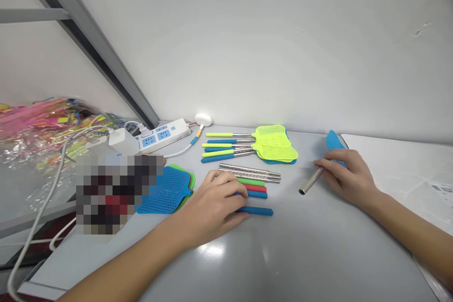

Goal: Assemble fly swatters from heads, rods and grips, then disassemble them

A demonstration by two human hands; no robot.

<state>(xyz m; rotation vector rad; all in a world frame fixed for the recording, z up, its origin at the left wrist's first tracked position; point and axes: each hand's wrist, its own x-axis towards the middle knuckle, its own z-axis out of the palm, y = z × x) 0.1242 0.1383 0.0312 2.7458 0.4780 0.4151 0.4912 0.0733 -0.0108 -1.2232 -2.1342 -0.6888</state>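
My left hand (214, 205) rests on the grey table (290, 255), fingers curled over a row of handles with blue (260, 211), red and green grips and steel rods (249, 172). Just left of it lies a stack of blue and green swatter heads (170, 188). My right hand (348, 174) is closed on a blue-gripped handle whose steel rod (310, 183) points toward the left hand. Behind, several assembled fly swatters (274, 144) with yellow-green and blue heads lie in a pile.
A white power strip (161, 136) with a charger and cables sits at the back left. Bags of colourful parts (38, 127) lie at the far left. A white sheet (406, 170) covers the right side. A wall stands close behind.
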